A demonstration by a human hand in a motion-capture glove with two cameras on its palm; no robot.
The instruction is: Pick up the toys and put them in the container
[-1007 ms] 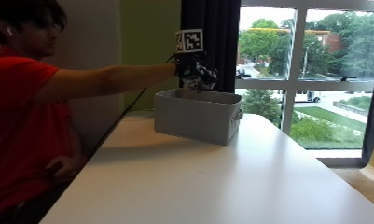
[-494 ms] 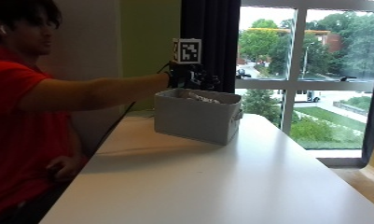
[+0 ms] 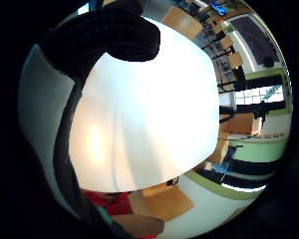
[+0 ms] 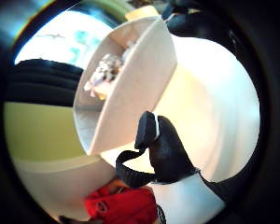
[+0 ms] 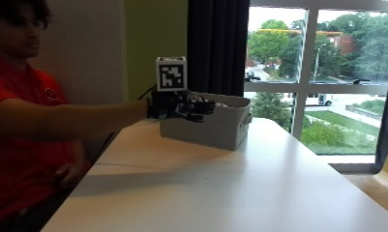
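Looks like the drop-off step: the gloved hand (image 5: 181,106) hovers beside the container (image 5: 209,126) with fingers loosely curled around nothing, toys (image 4: 102,74) sit inside, so next it probably scans the surface (image 5: 245,188) for leftovers.

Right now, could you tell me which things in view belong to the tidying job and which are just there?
Part of the job:
- grey container on the table
- toys lying inside the container
- gloved right hand, beside the container, holding nothing

Just there:
- white table
- dark curtain
- window
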